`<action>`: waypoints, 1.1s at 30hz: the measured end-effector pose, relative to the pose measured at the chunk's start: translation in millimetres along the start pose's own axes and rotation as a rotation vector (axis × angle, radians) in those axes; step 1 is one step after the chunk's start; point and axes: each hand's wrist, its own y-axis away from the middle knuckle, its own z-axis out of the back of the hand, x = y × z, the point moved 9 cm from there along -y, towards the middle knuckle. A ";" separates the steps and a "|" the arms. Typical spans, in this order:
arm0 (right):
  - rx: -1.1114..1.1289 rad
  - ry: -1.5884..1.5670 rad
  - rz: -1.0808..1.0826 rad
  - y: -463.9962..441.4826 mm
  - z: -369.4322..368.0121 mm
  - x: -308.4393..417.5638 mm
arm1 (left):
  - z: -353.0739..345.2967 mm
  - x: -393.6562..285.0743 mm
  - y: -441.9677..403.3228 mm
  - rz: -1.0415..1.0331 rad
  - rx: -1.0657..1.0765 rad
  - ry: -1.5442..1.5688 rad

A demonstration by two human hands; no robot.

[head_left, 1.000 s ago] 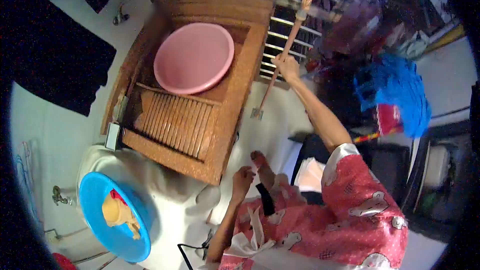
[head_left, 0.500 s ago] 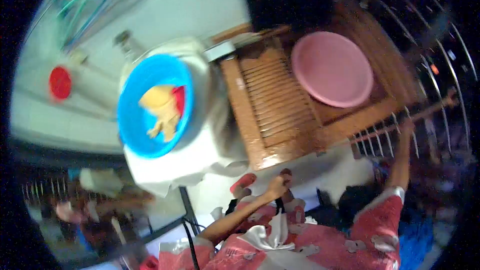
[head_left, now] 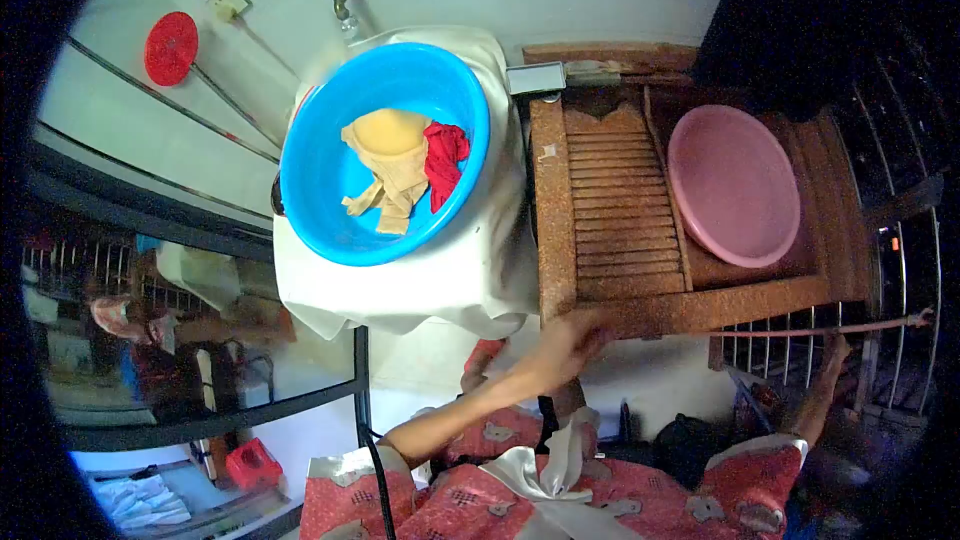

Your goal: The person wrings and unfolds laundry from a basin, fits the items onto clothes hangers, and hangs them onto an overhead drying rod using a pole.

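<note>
My left hand [head_left: 562, 352] is at the front edge of a brown stone washing slab [head_left: 600, 312]. Its fingers look bent but are smeared by motion, so whether it touches the edge or holds anything is unclear. Far to the right, my right hand [head_left: 836, 350] is beside metal bars [head_left: 790, 355], just below a thin rod [head_left: 850, 327]; its fingers are too small and dark to read. A pink basin [head_left: 735, 185] sits on the slab, right of the ridged washboard part [head_left: 625, 205].
Left of the slab, a blue basin [head_left: 312, 195] on a white-covered stand [head_left: 430, 295] holds a beige bra [head_left: 395, 150] and a red cloth [head_left: 445, 160]. A tap [head_left: 343, 0] is on the wall behind. A dark-framed glass panel [head_left: 220, 340] stands at left.
The view has turned, so the basins and slab appear farther right. My left hand has come up to the slab's front edge. My right hand appears lower, beneath the rod.
</note>
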 end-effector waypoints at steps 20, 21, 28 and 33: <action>0.604 0.428 1.735 801.1 -311.5 596.4 | 365.6 -7.2 39.9 -0.155 -0.738 0.589; 0.618 0.615 1.651 802.7 -341.6 584.8 | 371.7 -2.5 43.9 -0.155 -0.732 0.592; 0.449 0.675 1.595 798.8 -393.7 558.5 | 389.1 31.9 54.6 -0.132 -0.606 0.687; 0.716 0.600 1.275 775.2 -370.0 585.5 | 379.5 38.0 52.0 -0.019 -0.519 0.751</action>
